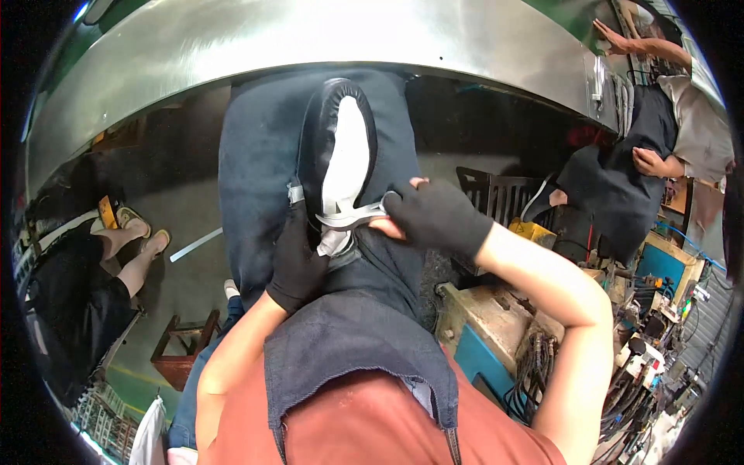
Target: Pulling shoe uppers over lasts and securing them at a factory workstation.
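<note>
The shoe (349,147) points toward the desk's (310,39) near edge; right hand (434,215), fingers wrapped round a tool (349,218); left hand (299,252) against shoe, finger closure hidden.

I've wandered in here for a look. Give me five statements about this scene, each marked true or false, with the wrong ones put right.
1. The right hand holds a curved metal tool over a black shoe. True.
2. The left hand is bare. False: it wears a black glove.
3. The shoe lies on a metal table. False: it rests on dark cloth over the lap, white underside up.
4. A brown wooden stool stands at the left. True.
5. Nobody else is in view. False: another person is at the right.
</note>
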`<state>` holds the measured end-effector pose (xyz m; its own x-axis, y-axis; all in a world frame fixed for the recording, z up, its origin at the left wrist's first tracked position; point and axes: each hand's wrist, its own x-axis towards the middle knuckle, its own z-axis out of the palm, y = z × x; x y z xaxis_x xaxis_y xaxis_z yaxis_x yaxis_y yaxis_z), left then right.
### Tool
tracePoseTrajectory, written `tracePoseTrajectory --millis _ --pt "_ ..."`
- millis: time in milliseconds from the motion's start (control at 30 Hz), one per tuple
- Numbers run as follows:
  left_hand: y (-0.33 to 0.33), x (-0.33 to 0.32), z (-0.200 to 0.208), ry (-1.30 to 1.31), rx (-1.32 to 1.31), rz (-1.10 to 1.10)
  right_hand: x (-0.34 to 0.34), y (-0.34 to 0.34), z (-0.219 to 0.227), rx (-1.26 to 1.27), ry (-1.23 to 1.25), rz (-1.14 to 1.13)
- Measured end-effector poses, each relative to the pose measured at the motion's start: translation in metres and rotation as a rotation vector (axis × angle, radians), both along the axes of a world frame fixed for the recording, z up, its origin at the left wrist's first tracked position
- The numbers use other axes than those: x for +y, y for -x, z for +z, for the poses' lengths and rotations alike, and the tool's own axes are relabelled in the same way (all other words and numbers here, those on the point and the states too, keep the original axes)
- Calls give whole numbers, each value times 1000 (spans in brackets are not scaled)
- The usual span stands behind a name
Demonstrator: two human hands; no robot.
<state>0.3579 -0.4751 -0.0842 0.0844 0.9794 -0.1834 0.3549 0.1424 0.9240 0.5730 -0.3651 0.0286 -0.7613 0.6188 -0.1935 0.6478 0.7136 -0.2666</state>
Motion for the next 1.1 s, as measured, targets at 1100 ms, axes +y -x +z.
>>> tracePoseTrajectory --millis 1100 --pt "10 79 19 635 -1357 20 -25 2 0 86 466 -182"
